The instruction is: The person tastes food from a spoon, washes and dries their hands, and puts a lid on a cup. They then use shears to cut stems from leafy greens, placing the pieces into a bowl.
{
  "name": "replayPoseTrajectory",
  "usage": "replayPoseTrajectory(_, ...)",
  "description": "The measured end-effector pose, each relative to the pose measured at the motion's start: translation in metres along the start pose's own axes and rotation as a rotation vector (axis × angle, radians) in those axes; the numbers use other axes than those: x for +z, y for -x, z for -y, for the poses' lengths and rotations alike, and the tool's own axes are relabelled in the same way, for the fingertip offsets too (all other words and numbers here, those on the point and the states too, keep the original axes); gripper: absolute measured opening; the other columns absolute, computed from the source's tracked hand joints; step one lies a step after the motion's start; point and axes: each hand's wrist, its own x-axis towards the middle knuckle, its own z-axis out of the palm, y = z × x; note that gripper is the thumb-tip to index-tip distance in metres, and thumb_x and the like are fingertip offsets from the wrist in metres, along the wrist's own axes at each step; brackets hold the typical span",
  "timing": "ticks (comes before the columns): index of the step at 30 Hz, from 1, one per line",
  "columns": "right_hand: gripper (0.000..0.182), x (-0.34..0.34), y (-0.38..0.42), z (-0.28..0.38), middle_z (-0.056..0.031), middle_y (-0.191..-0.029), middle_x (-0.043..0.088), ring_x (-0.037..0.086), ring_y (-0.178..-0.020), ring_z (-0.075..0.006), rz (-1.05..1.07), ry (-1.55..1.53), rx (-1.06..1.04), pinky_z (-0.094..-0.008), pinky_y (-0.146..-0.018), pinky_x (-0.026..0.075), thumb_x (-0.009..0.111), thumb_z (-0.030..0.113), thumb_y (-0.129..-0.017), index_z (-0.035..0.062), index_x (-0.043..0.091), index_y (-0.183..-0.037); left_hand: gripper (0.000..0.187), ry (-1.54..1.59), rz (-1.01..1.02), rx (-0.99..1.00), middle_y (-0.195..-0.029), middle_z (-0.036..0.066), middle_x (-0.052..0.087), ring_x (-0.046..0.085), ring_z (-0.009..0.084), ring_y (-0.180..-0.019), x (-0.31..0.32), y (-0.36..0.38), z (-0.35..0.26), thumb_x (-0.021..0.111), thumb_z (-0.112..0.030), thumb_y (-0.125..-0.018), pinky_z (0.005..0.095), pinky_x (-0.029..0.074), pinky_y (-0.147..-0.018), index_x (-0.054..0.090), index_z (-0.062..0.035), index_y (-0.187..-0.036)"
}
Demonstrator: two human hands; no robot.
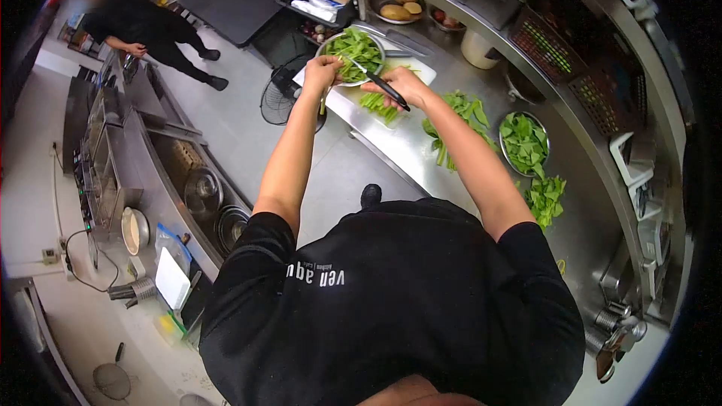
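Observation:
My right hand (402, 89) holds a knife (389, 92) by its black handle, with the blade angled toward my left hand (323, 74). The fingers of that left hand are pinched round a thin green stem (323, 105) that hangs below it. Just beyond both hands is a metal bowl of cut leafy greens (353, 49). Under my right hand, cut green stems (378, 107) lie on a white cutting board (421, 73).
On the steel counter (451, 203) lie loose leafy greens (462, 116), a second bowl of leaves (524, 143) and another bunch (545, 199). A shelf with baskets (545, 43) runs along the right. A fan (280, 98) stands beyond the counter; a person (150, 26) is farther left.

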Motion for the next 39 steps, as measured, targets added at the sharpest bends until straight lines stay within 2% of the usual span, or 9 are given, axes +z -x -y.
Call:
replayPoseTrajectory(5,0.057,0.005,-0.001,-0.008,-0.0059,-0.057,0.057,0.053,-0.043,-0.0135,0.003,-0.027,-0.014,-0.0263,-0.040,0.041,0.076,0.056,-0.068,0.0011,0.065,-0.078,0.018,0.226,-0.027,-0.074,-0.079,0.005,0.063,0.059,0.0126,-0.061,-0.017,-0.020,0.007,0.061,-0.016,-0.089,0.0281,0.050,-0.053,0.057,-0.0058,-0.103)
replayPoseTrajectory(9,0.067,-0.007,0.047,-0.036,-0.0109,-0.074,0.064,0.063,-0.076,-0.0250,0.020,0.407,0.009,-0.0375,-0.070,0.048,0.073,0.065,-0.062,0.0039,0.066,-0.090,0.023,0.357,0.053,-0.184,-0.089,0.003,0.062,0.061,0.0145,-0.071,-0.013,-0.016,0.007,0.055,-0.024,-0.094,0.0395,0.055,-0.060,0.047,-0.0157,-0.114)
replayPoseTrajectory(11,0.068,-0.010,0.080,-0.049,-0.0127,-0.079,0.065,0.063,-0.079,-0.0269,-0.015,0.410,0.011,-0.0380,-0.072,0.048,0.074,0.064,-0.062,0.0047,0.066,-0.094,0.020,0.431,0.138,-0.207,-0.089,0.002,0.060,0.060,0.0154,-0.073,0.002,-0.015,0.001,0.053,-0.024,-0.095,0.0486,0.057,-0.070,0.046,-0.0164,-0.112)
replayPoseTrajectory(17,0.077,-0.033,0.156,-0.070,-0.0200,-0.095,0.066,0.063,-0.091,-0.0361,-0.132,0.476,0.057,-0.0422,-0.080,0.048,0.074,0.065,-0.059,0.0054,0.063,-0.106,0.019,0.474,0.459,-0.188,-0.090,0.003,0.058,0.060,0.0163,-0.075,0.094,0.005,-0.016,0.054,-0.022,-0.095,0.0492,0.057,-0.074,0.046,-0.0163,-0.111)
replayPoseTrajectory(22,0.075,-0.048,0.214,-0.102,-0.0210,-0.091,0.066,0.063,-0.087,-0.0390,-0.289,0.529,0.161,-0.0444,-0.078,0.049,0.074,0.063,-0.061,0.0051,0.062,-0.106,0.014,0.382,0.739,-0.179,-0.086,0.002,0.057,0.059,0.0152,-0.073,0.194,0.052,-0.030,0.053,-0.020,-0.095,0.0454,0.057,-0.077,0.048,-0.0158,-0.107)
replayPoseTrajectory(24,0.082,-0.054,0.243,-0.107,-0.0211,-0.097,0.065,0.061,-0.093,-0.0391,-0.287,0.514,0.253,-0.0436,-0.081,0.047,0.073,0.064,-0.061,0.0052,0.059,-0.117,0.016,0.392,0.828,-0.176,-0.087,0.004,0.057,0.059,0.0157,-0.072,0.234,0.069,-0.027,0.055,-0.019,-0.094,0.0408,0.058,-0.070,0.049,-0.0132,-0.107)
replayPoseTrajectory(32,0.074,-0.048,0.344,-0.171,-0.0182,-0.089,0.067,0.063,-0.087,-0.0379,-0.585,0.374,0.361,-0.0445,-0.078,0.049,0.075,0.063,-0.059,0.0071,0.064,-0.106,0.024,0.286,1.156,-0.217,-0.094,0.004,0.059,0.060,0.0156,-0.083,0.348,0.152,-0.014,0.057,-0.018,-0.093,0.0334,0.053,-0.076,0.049,-0.0102,-0.115)
replayPoseTrajectory(36,0.073,-0.043,0.382,-0.189,-0.0184,-0.089,0.067,0.063,-0.086,-0.0370,-0.652,0.387,0.459,-0.0429,-0.077,0.049,0.078,0.054,-0.062,0.0066,0.061,-0.115,0.043,0.077,1.190,0.030,-0.096,0.001,0.061,0.058,0.0108,-0.086,0.372,0.183,0.005,0.070,-0.010,-0.082,0.0252,0.047,-0.073,0.053,-0.0064,-0.121)
replayPoseTrajectory(39,0.073,-0.039,0.399,-0.198,-0.0187,-0.088,0.067,0.063,-0.086,-0.0369,-0.686,0.411,0.512,-0.0440,-0.077,0.049,0.077,0.055,-0.061,0.0061,0.061,-0.113,0.033,-0.366,1.127,0.391,-0.083,0.005,0.064,0.061,0.0162,-0.079,0.384,0.197,0.032,0.075,-0.020,-0.077,0.0286,0.049,-0.070,0.062,-0.0014,-0.101)
